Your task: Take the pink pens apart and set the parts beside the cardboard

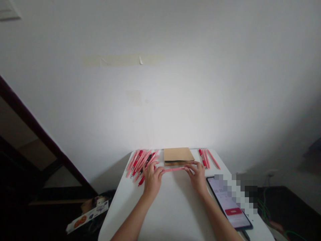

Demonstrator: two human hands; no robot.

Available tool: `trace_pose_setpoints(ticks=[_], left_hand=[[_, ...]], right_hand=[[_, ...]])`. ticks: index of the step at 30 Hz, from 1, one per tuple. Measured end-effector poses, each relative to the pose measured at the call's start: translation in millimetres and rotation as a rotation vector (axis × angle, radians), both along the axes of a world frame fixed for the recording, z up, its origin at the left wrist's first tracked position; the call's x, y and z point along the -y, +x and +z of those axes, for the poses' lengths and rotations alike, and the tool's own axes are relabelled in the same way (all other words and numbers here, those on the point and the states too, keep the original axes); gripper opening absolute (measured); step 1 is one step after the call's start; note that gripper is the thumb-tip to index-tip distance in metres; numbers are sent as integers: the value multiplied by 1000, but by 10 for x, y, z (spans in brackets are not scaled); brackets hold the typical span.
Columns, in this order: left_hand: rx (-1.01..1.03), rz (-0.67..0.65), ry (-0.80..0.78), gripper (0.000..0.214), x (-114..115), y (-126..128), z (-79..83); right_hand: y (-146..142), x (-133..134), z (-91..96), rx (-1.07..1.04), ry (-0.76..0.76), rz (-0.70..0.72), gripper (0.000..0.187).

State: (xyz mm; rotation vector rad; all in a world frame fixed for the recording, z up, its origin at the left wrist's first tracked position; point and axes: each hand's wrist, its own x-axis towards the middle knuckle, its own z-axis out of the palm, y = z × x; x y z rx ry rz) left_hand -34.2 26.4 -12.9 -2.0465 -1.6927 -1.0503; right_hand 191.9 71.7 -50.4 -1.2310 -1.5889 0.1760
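Between my two hands a pink pen (173, 169) is held level by its ends, just in front of the notebook. The fingertips of my left hand (153, 177) pinch its left end, and those of my right hand (197, 175) pinch its right end. Behind and beside my left hand lies a pile of pink, red and dark pens (136, 164), partly covered by that hand. Past my right hand, several pens (207, 159), pink and red, lie side by side. A brown-covered notebook (177, 154) rests at the back of the table.
At the right edge of the white table (173, 214) lies a large phone (229, 204) with a lit screen, a cable at its lower end. A pale wall (173, 100) rises directly behind the table. A printed box (87, 217) sits low at the left.
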Motion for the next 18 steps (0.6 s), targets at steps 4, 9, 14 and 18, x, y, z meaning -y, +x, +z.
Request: trace_pose_setpoints(ticks=[4,9,14,18], left_hand=[[8,9,-4,13,-10,3,-22],[-1,-4,18,18,-35,-26,-50],[-3,-25,11,19,-40,-36,-53],[5,-19,7,13,-30,-15,-48]], right_hand=[[-3,-8,6,-7,-3,6,41],[10,-17,6,-29,-19,6,41],[10,-20,1,-26,-9,6,41],[10,-23,5,-24,-4,4,42]])
